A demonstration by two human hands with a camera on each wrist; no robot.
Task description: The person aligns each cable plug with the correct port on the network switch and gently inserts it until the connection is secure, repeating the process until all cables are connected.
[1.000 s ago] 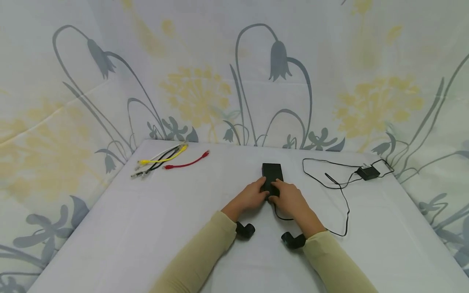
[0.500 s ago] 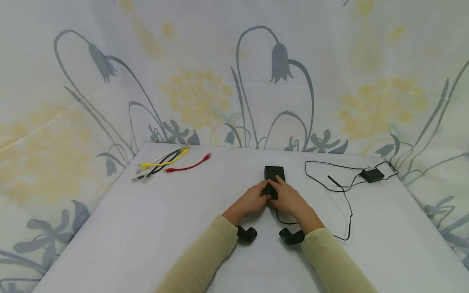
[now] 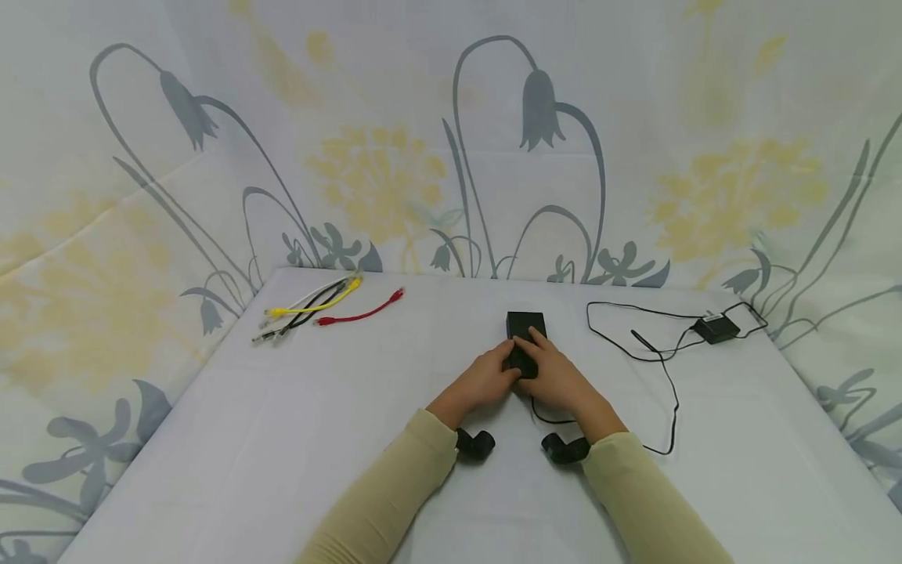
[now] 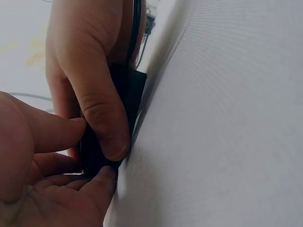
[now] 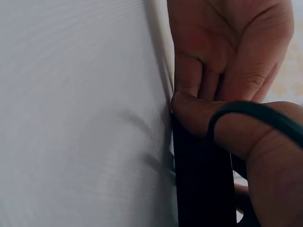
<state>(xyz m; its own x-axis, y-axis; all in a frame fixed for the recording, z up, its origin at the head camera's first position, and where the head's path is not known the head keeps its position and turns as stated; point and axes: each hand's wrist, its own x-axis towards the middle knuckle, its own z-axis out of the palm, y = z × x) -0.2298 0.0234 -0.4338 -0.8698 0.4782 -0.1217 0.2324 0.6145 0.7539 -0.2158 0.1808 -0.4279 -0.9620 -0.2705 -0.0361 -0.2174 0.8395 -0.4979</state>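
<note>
A small flat black box lies on the white table at the centre, a thin black cord coming from its near end. My left hand grips its left side near that end. On the right side my right hand holds it, fingers across the top, their tips close to the left hand's. In the left wrist view the right thumb presses the near end of the box. The cord loops across the right thumb in the right wrist view. Hands hide the box's sides.
A black power adapter with looped cord lies at the back right. Several short network cables, including a yellow cable, lie at the back left beside a red cable. A black curved piece sits at each wrist.
My right hand's fingers have slid further left across the top of the box, close to the left hand's fingers. The box has hardly moved; the head view has shifted slightly.
</note>
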